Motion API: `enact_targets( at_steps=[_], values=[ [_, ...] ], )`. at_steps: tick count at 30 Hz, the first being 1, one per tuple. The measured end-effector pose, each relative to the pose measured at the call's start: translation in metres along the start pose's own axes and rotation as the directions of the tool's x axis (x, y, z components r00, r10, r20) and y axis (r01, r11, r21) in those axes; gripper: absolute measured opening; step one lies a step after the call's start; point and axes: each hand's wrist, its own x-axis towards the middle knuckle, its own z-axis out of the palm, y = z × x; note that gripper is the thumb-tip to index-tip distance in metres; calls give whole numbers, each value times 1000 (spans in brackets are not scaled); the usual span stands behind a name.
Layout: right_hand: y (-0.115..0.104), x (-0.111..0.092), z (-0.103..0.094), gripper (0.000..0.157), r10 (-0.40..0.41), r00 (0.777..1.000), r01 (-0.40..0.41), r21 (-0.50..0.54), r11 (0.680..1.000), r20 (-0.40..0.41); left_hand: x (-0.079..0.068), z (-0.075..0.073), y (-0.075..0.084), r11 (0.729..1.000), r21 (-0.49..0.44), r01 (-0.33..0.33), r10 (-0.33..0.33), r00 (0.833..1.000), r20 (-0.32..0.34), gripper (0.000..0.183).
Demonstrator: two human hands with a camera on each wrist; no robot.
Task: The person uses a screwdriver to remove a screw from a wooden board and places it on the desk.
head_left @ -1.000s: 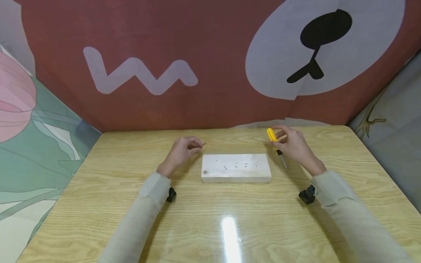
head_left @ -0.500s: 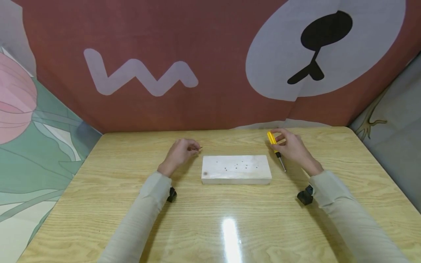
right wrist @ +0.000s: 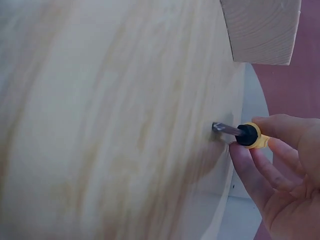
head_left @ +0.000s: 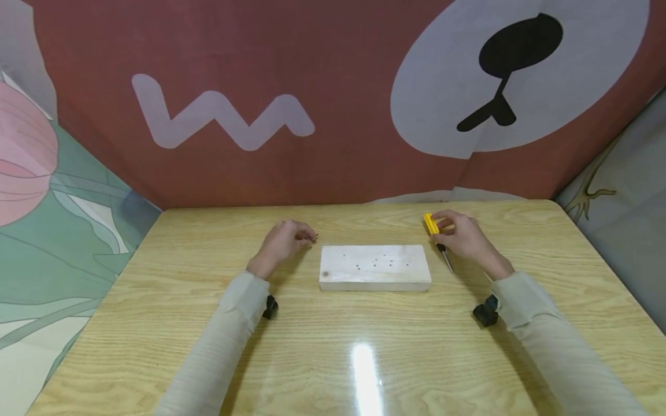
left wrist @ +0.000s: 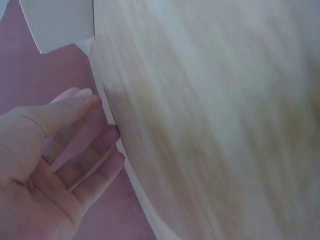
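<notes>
My right hand (head_left: 460, 234) pinches a screwdriver (head_left: 432, 225) by its yellow handle, right of the block. Its shaft slants down toward the table, and in the right wrist view the screwdriver (right wrist: 248, 135) shows a black collar and metal tip, with fingers round the handle. My left hand (head_left: 283, 240) hovers beyond the block's left end, thumb and fingertips together at a small thin dark object (head_left: 315, 236), too small to identify. In the left wrist view the left hand (left wrist: 65, 145) has its other fingers loosely bent. Between the hands lies a pale wooden block (head_left: 374, 268) with several small holes.
The block rests on a light wood-grain table (head_left: 333, 329). A printed cloth (head_left: 338, 167) rises behind the table's far edge. Black wrist cameras sit below both cuffs, the right camera (head_left: 486, 312) close over the tabletop.
The left hand's fingertips have drawn slightly left and toward me, with the small thin object showing less. The right hand has lowered a little with the screwdriver. The block stays put.
</notes>
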Motion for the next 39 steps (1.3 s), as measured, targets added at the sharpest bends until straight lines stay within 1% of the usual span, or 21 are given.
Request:
enact_targets(
  at_steps=[5,9,13,16,19,22,25,29,33,39],
  values=[
    [2,-1,0,42,-14,1000,13,-32,999,-11,-2,-1,-6,997,-53,-49,50,998,26,16],
    [3,-1,1,40,-35,999,33,-40,999,-30,-1,-2,-11,992,-99,-72,76,996,43,17],
    [5,-1,2,38,-47,997,44,-49,998,-57,0,-2,-12,990,-107,-92,98,994,50,16],
    [5,-1,2,37,-52,997,50,-44,998,-62,0,-2,-11,991,-103,-90,96,994,55,15],
    [5,-1,2,39,-65,997,64,-26,998,-41,0,-2,-11,993,-78,-86,91,994,57,14],
    [4,-1,1,42,-71,997,70,-22,997,-24,-1,-3,-9,996,-28,-90,92,994,55,13],
    [2,-1,2,43,-64,998,63,-30,998,-17,-1,-3,-7,993,22,-112,111,993,51,13],
    [2,-2,2,43,-58,998,57,-23,998,-6,-3,-3,-6,990,52,-132,130,990,53,13],
    [2,-3,4,43,-59,998,59,-10,998,2,-4,-4,-6,991,48,-123,119,991,68,14],
    [3,-5,2,43,-54,998,54,6,999,20,-6,-6,-7,997,-7,-71,71,992,100,23]
  ],
)
